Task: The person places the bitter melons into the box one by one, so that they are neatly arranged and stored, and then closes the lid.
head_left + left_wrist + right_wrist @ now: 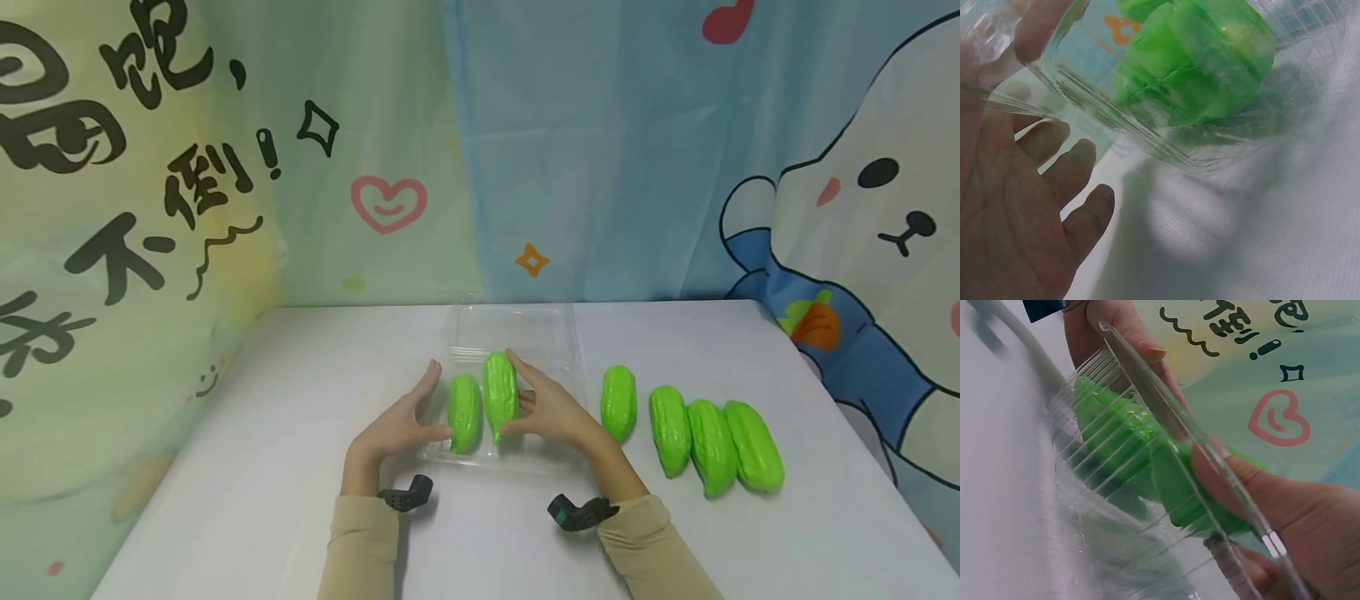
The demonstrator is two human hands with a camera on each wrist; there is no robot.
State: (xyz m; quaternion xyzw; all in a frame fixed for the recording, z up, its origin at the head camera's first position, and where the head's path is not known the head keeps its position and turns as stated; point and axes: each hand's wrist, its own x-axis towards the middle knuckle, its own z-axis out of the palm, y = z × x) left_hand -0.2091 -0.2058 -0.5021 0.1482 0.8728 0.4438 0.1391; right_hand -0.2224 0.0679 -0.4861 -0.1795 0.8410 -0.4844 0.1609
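The right hand (551,408)'s grip is clamped on a green gourd (500,392) in the clear box (551,454), beside a second gourd (464,408). The left hand (401,422)'s grip is apart at the box's left side. Four more gourds (712,446) lie rightward on the table (300,358).

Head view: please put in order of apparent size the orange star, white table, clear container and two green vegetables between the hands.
1. White table
2. Clear container
3. Left green vegetable, right green vegetable: too alike to rank
4. Orange star
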